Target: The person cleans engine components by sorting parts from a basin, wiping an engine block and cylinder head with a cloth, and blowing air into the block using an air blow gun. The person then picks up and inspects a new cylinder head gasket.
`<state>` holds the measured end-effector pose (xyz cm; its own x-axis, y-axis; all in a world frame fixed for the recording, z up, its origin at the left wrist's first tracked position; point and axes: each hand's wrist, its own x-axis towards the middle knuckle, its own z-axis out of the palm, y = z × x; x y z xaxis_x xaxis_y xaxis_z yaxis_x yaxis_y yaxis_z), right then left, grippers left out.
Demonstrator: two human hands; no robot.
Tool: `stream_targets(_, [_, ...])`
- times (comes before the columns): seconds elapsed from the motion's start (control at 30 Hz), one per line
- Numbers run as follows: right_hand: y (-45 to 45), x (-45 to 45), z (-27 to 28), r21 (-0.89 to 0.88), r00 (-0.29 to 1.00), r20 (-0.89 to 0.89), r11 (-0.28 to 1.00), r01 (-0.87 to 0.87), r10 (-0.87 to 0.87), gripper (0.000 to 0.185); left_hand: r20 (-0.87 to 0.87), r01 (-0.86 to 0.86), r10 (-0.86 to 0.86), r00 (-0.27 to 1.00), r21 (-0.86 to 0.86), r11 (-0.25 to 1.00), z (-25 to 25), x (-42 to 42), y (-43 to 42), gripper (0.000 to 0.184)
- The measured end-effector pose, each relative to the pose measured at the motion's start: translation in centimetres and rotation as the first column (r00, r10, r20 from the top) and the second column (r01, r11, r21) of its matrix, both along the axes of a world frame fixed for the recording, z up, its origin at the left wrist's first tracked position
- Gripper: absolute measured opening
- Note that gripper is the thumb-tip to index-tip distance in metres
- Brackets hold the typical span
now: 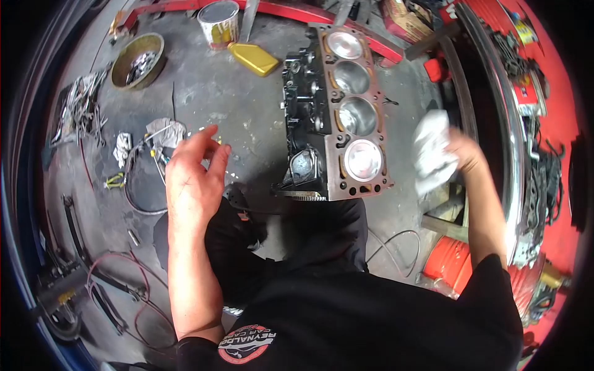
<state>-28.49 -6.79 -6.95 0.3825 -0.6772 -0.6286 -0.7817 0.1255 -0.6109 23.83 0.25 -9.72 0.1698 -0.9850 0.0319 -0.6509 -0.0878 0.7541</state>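
Note:
In front of me stands an engine block, its top face showing a row of several cylinders. Bright piston tops fill the nearest and farthest bores; the two middle bores look deeper. Off to the right of the block, my right hand grips a crumpled white rag, both blurred by motion and apart from the block. My left hand hovers left of the block with bent, parted fingers, and nothing shows in it. A gold oil bottle lies on the floor beyond.
A round basin with metal parts and a stained bucket sit at the far left. Loose tools, rags and a cable lie on the floor. A chrome bumper and orange-red bucket flank the right side.

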Motion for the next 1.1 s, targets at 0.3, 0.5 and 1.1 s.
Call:
stream_targets(0.3, [19.1,16.5,-4.6,0.121,0.135,0.643,0.274,0.954,-0.754,0.033,-0.102,0.700,-0.832,0.545,-0.490,0.519,-0.6,-16.9,5.8,0.068])
stream_targets(0.5, [20.7,21.0,-3.2,0.380,0.003,0.766,0.458,0.804,-0.643,0.054,0.144,0.676,-0.748,0.648,-0.561,0.478,-4.1,-16.0,-1.5,0.028])
stream_targets(1.1, [23.2,24.7,2.7,0.028,0.933,-0.349,0.994,0.106,-0.089,0.062,-0.202,0.917,-0.967,0.157,0.393,0.067,1.3,-10.3,-0.4,0.038])
